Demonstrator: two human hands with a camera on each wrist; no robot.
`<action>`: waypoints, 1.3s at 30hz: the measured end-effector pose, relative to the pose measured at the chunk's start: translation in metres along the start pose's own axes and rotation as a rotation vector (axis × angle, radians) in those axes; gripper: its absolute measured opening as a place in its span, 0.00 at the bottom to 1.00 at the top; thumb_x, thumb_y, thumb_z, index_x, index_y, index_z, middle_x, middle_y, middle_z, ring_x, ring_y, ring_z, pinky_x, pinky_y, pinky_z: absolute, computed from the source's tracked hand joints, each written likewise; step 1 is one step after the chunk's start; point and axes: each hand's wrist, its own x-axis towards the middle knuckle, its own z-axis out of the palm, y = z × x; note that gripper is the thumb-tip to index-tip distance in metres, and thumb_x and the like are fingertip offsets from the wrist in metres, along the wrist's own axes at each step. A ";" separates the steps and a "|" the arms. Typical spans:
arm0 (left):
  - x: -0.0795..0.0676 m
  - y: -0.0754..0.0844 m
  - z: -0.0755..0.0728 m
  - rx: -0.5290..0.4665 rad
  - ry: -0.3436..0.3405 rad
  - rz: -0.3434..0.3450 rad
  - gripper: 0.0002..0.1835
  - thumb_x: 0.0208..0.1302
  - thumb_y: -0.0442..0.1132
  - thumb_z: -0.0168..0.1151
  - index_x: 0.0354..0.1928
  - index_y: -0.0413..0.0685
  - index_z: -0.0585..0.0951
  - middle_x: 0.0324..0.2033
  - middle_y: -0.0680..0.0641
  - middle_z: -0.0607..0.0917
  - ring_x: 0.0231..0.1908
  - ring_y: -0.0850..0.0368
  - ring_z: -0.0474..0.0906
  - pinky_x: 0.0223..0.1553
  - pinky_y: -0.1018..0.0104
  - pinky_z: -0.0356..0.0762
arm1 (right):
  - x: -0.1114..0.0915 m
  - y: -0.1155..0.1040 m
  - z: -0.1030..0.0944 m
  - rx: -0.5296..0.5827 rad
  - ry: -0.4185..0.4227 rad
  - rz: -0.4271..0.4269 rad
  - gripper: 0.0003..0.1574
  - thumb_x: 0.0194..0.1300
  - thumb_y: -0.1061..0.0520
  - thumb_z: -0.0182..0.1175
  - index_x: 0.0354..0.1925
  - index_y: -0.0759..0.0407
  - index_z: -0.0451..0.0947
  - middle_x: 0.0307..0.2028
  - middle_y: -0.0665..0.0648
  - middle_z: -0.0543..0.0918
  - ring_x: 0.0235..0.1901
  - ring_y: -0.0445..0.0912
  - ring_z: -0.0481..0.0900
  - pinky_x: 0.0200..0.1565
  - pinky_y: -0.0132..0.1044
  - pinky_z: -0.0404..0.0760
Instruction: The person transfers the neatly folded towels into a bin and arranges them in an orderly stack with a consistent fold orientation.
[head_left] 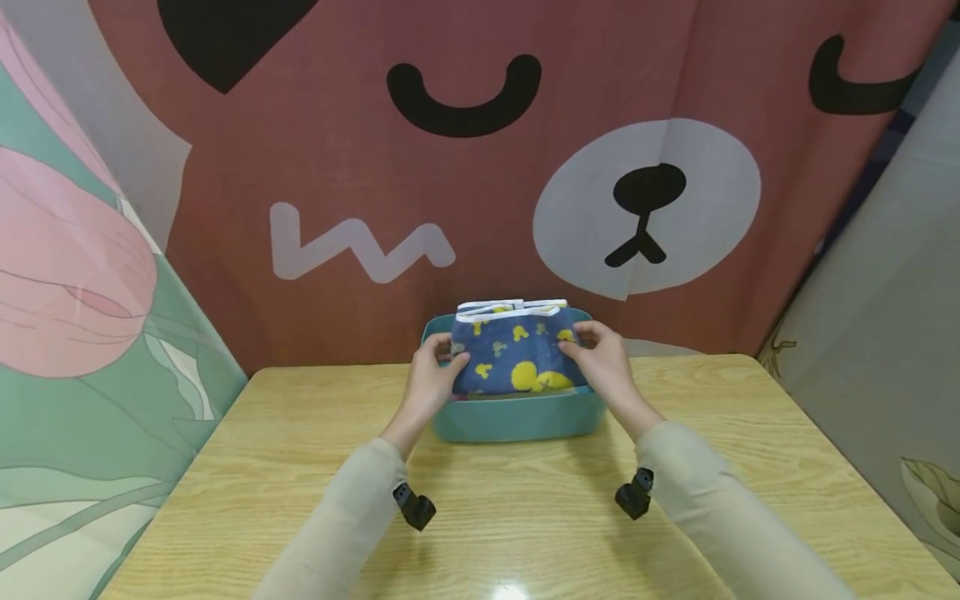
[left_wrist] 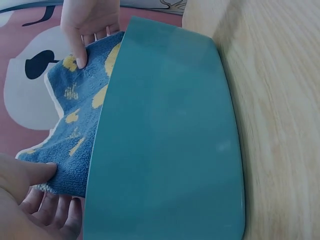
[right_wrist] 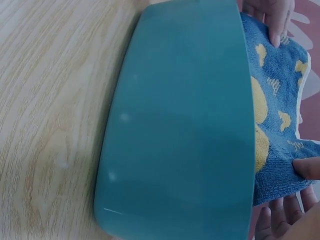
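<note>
A folded blue towel point(head_left: 498, 354) with yellow figures and white edging stands upright, its lower part inside a teal bin point(head_left: 517, 421). My left hand point(head_left: 437, 371) pinches the towel's left side, thumb on the near face and fingers behind. At the opposite side my right hand point(head_left: 603, 360) grips it the same way. In the left wrist view the towel point(left_wrist: 75, 115) rises past the rim of the bin point(left_wrist: 165, 135). The right wrist view shows the thumb of my right hand point(right_wrist: 300, 210) pressed on the cloth. Most of the bin's inside is hidden behind the towel and front wall.
The bin stands on a light wood table point(head_left: 510, 517), near its back edge. Behind it hangs a reddish curtain point(head_left: 337, 167) with a bear print. A floral curtain point(head_left: 75, 292) hangs at the left, a pale one point(head_left: 862, 292) at the right.
</note>
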 end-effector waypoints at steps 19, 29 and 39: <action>0.014 -0.008 -0.001 0.100 -0.059 -0.031 0.20 0.68 0.32 0.63 0.60 0.35 0.75 0.52 0.36 0.80 0.53 0.42 0.78 0.52 0.52 0.78 | 0.008 0.009 0.010 -0.154 -0.033 -0.029 0.23 0.68 0.58 0.64 0.57 0.68 0.75 0.51 0.67 0.80 0.51 0.58 0.78 0.50 0.51 0.78; 0.018 -0.011 0.002 0.181 -0.094 -0.054 0.20 0.70 0.33 0.61 0.62 0.36 0.74 0.51 0.38 0.80 0.53 0.45 0.77 0.52 0.53 0.77 | 0.008 0.012 0.009 -0.309 -0.052 -0.081 0.24 0.68 0.56 0.64 0.58 0.65 0.75 0.51 0.65 0.81 0.45 0.57 0.79 0.44 0.51 0.78; 0.017 -0.011 0.009 0.198 -0.084 -0.025 0.18 0.69 0.32 0.61 0.58 0.34 0.75 0.46 0.38 0.82 0.48 0.46 0.78 0.49 0.54 0.77 | 0.008 0.016 0.010 -0.364 -0.043 -0.084 0.23 0.67 0.56 0.65 0.57 0.64 0.76 0.49 0.63 0.82 0.40 0.54 0.81 0.39 0.48 0.78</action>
